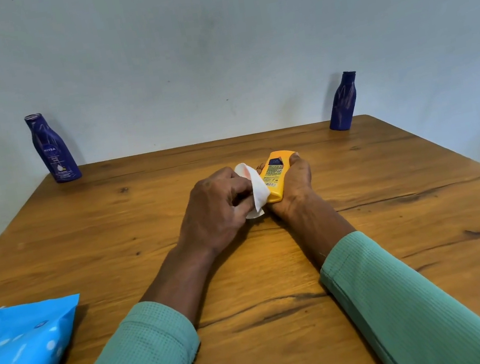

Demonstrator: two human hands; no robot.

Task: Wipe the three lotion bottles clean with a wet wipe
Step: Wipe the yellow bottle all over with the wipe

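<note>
At the middle of the wooden table [397,219], my right hand [295,185] is gripping the yellow lotion bottle [277,175]. My fingers and thumb are curling round its sides. The bottle is lying back in my palm, its printed label and barcode facing up at me and its far end pointing toward 12 o'clock. I cannot tell whether its lower end is touching the wood.

Just at 9 o'clock of the bottle, my left hand [217,207] is curling its fingers and pinching a white wet wipe [257,191]. The wipe is bunching out of my fist and is lying against the bottle's left edge, covering part of the label there.

Away at 10 o'clock, a dark blue lotion bottle [52,148] is standing upright at the far left corner of the table, its white lettering facing me. At 2 o'clock, a second dark blue bottle [343,102] is standing at the far right corner, well apart from the first and from my hands. Both are standing close against the pale wall [209,44].

At 8 o'clock, near my left elbow, a light blue pack of wipes [18,362] is lying flat on the table, running off the edge of view. My green sleeves [410,296] are covering both forearms up to below the wrists.
</note>
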